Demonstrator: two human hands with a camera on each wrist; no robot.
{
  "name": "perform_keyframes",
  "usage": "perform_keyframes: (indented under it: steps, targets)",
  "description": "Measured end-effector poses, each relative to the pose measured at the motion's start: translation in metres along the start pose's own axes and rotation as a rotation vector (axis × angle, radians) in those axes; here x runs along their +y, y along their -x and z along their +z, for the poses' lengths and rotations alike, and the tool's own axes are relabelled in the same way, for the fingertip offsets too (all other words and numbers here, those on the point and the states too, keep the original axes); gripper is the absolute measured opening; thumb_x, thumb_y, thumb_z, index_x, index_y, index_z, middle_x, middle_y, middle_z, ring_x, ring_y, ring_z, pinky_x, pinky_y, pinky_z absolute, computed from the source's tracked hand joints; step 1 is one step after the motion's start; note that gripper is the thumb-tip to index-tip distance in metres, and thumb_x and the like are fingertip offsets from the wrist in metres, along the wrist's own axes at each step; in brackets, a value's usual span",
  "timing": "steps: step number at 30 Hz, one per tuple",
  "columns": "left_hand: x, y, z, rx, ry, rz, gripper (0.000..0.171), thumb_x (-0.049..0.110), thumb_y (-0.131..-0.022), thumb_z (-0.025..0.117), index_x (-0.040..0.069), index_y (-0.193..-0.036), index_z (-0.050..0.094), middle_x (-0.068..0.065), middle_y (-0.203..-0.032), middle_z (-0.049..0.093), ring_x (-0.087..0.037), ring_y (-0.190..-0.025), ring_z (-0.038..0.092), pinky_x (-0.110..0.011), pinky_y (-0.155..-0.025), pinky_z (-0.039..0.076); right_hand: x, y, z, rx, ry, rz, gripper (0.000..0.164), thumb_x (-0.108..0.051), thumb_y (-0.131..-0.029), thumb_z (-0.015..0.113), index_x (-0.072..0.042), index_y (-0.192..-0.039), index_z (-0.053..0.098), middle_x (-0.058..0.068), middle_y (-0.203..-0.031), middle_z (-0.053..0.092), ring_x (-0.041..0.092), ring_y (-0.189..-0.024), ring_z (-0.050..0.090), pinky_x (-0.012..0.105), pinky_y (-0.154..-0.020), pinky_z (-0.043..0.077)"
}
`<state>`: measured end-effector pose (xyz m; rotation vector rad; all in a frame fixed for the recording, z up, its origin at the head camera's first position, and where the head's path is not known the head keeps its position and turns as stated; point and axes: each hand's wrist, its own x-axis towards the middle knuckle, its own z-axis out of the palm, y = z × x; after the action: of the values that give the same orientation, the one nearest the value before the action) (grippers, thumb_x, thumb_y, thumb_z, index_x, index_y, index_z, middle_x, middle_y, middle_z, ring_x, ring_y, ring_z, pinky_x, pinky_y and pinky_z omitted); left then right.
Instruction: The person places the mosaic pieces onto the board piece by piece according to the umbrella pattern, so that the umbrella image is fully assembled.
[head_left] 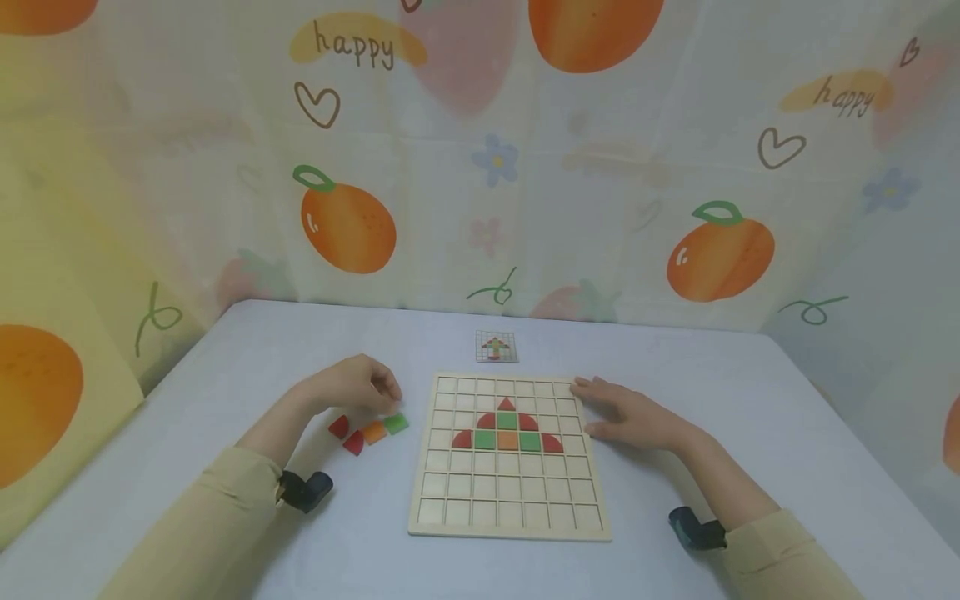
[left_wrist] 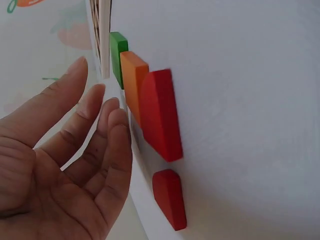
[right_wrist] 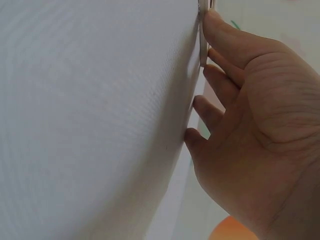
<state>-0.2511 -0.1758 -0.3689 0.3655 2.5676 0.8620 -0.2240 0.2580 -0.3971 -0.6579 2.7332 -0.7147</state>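
My left hand [head_left: 348, 385] hovers just behind a small group of loose tiles, its fingers relaxed with nothing between them. The group holds a green square [head_left: 396, 423], an orange square [head_left: 373, 432] and two red rounded pieces [head_left: 353, 442], standing out clearly beside the fingers in the left wrist view. A wooden grid board [head_left: 510, 487] lies flat to their right. Set in its cells are a red triangle [head_left: 507, 404], several red rounded pieces, green squares and an orange square [head_left: 507, 440]. My right hand [head_left: 633, 417], fingers spread, touches the board's right edge.
Behind the board lies a small pattern card [head_left: 496, 346] with a red, green and orange figure on a grid. A fruit-printed cloth [head_left: 450, 208] hangs beyond the white table's [head_left: 360, 542] far edge.
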Motion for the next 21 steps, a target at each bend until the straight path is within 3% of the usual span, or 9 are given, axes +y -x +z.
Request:
perform_keyframes:
  steps: [12,21]
  targets:
    - [-0.001,0.001,0.010,0.001,0.013,0.026,0.026,0.025,-0.073,0.084,0.011,-0.088,0.071,0.001,-0.075,0.065,-0.015,-0.073,0.054,-0.028,-0.067,0.045,-0.001,0.000,-0.002,0.000,0.013,0.000,0.069,-0.037,-0.090,0.069,-0.015,-0.150,0.043,0.010,-0.161,0.034,0.042,-0.152,0.020,0.064,-0.119,0.021]
    - [0.002,0.001,0.013,0.025,-0.026,0.014,0.022,0.020,-0.071,0.084,0.011,-0.085,0.070,0.000,-0.076,0.062,-0.016,-0.074,0.052,-0.027,-0.065,0.043,0.000,0.000,-0.001,-0.002,0.011,0.002,0.068,-0.036,-0.090,0.069,-0.016,-0.150,0.043,0.009,-0.161,0.035,0.041,-0.152,0.020,0.063,-0.119,0.022]
